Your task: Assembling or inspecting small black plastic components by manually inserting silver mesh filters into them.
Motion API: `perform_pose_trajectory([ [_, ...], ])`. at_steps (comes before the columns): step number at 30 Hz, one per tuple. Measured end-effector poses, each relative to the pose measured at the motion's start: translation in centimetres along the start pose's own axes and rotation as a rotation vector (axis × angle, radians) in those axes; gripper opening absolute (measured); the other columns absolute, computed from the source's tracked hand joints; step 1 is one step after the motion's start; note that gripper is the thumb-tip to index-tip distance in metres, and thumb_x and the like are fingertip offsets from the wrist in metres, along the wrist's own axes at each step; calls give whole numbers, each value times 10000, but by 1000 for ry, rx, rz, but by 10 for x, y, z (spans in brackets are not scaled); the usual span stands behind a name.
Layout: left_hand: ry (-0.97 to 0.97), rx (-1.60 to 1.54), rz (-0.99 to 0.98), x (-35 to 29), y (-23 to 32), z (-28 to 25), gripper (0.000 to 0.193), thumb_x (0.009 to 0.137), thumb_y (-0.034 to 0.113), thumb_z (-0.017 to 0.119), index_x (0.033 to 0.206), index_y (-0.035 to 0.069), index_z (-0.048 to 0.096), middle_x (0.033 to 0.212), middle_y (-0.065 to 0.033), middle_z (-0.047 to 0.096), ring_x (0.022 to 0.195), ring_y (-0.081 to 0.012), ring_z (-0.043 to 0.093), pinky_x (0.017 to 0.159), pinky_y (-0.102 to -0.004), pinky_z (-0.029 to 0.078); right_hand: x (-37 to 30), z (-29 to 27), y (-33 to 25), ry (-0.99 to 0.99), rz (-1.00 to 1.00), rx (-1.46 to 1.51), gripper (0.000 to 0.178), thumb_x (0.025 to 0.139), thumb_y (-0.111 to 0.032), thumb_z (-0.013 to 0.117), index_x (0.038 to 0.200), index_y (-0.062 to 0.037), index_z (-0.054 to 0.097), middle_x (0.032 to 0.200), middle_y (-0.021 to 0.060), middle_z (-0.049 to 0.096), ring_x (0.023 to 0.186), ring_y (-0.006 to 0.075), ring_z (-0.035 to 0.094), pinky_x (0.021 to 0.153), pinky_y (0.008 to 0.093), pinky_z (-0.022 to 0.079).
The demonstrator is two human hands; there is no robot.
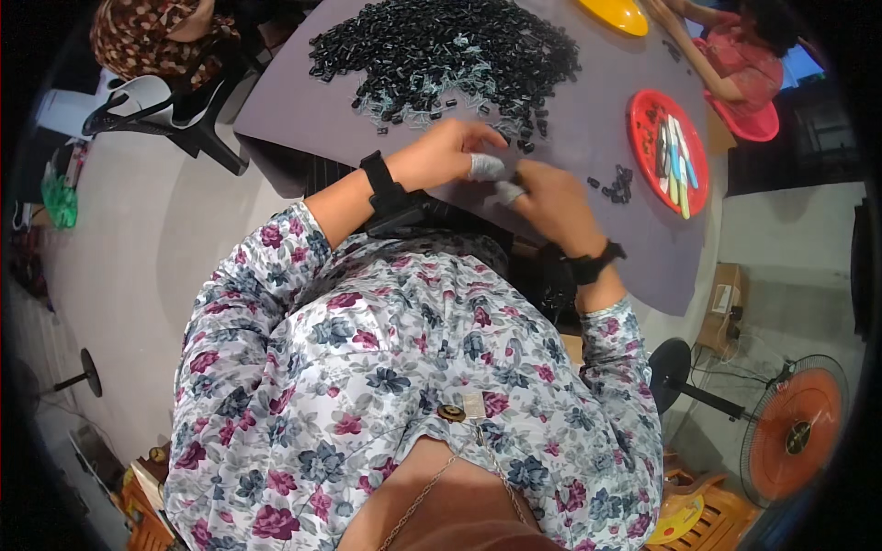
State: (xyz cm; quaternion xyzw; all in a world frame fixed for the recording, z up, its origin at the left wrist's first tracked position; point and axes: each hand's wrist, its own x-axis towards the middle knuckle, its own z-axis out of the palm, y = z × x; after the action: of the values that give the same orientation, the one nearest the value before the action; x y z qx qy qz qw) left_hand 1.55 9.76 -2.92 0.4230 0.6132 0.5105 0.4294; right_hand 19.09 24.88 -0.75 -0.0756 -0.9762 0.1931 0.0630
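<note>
My left hand (pixel 448 154) and my right hand (pixel 557 208) meet over the table's near edge, with thumbs close together. Both thumbs wear pale grey wrapping. The fingers of each hand are bent in, and a small dark bit shows between them, too hidden and blurred to name. Just beyond lies a wide pile of small black plastic pieces (pixel 404 55), mixed with thin pale pins (pixel 469 75). A smaller group of black pieces (pixel 617 186) sits to the right of my right hand. Each wrist carries a black band.
A red round tray (pixel 638 156) holding several colour-handled tools (pixel 678 156) stands at the right on the grey-covered table (pixel 648 248). A yellow dish (pixel 617 13) is at the back. Two other people sit across, left and right. An orange fan (pixel 797 432) stands at lower right.
</note>
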Motion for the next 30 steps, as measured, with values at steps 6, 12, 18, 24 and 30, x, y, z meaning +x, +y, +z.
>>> perform_pose_trajectory([
  [6,150,457,270,22,3,-6,370,823,-40,636,1183,31,682,929,-109,704,848,-226,669,774,-329,533,-24,-53,51,26,315,-121,191,836,-179,715,924,-35,624,865,177,651,827,405,639,720,483,503],
  [12,92,771,284,58,-9,-2,418,725,-32,599,1111,75,719,1034,-173,715,985,-366,679,833,-431,541,16,-39,48,231,88,-37,177,808,-53,681,979,-24,650,939,179,650,889,398,638,769,448,511],
  [18,61,860,308,53,-4,-4,348,720,-37,583,1018,67,729,999,-174,710,976,-381,670,831,-444,536,45,-9,64,198,51,-3,222,781,8,656,1002,-12,662,955,188,661,927,394,642,809,436,520],
  [24,96,798,320,47,-12,-13,332,704,-42,602,1003,50,713,972,-179,704,957,-382,668,827,-448,532,46,-5,56,99,-15,17,203,784,3,654,987,-6,660,938,183,672,880,385,635,772,435,518],
  [30,156,61,104,43,5,0,232,880,-30,601,1095,1,683,984,-109,711,849,-225,680,723,-327,544,37,-13,39,25,262,787,208,846,-1,652,1052,22,662,839,58,675,727,130,635,661,271,502],
])
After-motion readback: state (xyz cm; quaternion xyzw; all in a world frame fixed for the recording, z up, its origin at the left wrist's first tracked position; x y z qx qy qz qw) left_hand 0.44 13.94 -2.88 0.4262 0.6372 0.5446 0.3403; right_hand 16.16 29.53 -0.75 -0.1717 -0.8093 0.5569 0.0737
